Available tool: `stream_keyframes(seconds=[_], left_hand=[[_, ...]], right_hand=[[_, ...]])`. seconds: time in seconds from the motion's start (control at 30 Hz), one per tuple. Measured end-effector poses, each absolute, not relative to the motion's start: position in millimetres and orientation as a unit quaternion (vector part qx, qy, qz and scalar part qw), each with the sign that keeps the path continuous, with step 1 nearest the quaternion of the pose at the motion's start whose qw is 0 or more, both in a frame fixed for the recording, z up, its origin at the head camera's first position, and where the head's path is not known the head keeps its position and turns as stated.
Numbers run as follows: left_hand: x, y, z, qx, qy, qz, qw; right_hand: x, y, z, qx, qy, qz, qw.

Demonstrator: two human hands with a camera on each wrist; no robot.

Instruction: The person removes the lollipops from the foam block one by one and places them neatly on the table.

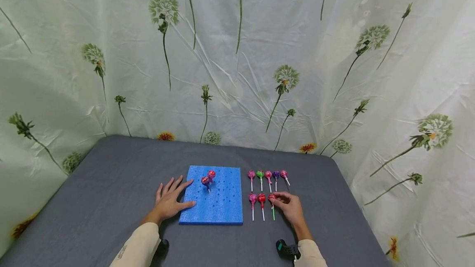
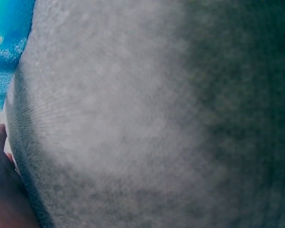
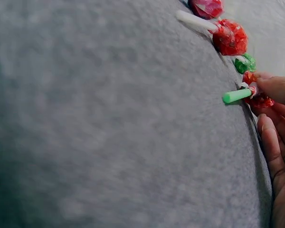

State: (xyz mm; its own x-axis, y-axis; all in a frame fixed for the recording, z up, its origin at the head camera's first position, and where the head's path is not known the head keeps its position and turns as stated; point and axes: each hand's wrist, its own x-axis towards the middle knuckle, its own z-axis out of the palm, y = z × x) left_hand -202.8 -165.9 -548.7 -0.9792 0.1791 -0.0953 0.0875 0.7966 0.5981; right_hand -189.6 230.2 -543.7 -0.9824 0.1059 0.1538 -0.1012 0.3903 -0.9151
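A blue foam board point(image 1: 226, 213) dotted with small holes lies on the table. Two lollipops, one red-pink point(image 1: 211, 174) and one red and dark blue point(image 1: 205, 181), stand with their sticks in it. Fingers spread, my left hand point(image 1: 168, 203) rests with thumb and fingertip on the board's left edge. My right hand point(image 1: 290, 207) pinches the head of a red-wrapped lollipop point(image 3: 261, 100) with a green stick between thumb and fingers. This lollipop is at the right end of the near row, beside a red lollipop point(image 1: 262, 198) and a pink one point(image 1: 253, 198).
Behind them runs a far row of several lollipops, among them a green one point(image 1: 260, 174) and a purple one point(image 1: 276, 174). The grey cloth-covered table point(image 1: 130, 176) ends at a hanging white curtain point(image 1: 230, 73) with printed dandelions.
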Motion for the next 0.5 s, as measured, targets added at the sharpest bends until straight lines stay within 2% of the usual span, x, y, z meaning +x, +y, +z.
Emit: stream_keyframes(seconds=[0.17, 0.5], left_hand=[[-202.5, -166.1, -548.8, 0.074, 0.944, 0.314, 0.076], [-203.2, -166.2, -548.5, 0.073, 0.946, 0.309, 0.073]], right_hand=[[-183.8, 224.7, -529.8, -0.004, -0.832, 0.548, 0.085], [-196.7, 235.5, -558.7, -0.011, -0.838, 0.537, 0.096]])
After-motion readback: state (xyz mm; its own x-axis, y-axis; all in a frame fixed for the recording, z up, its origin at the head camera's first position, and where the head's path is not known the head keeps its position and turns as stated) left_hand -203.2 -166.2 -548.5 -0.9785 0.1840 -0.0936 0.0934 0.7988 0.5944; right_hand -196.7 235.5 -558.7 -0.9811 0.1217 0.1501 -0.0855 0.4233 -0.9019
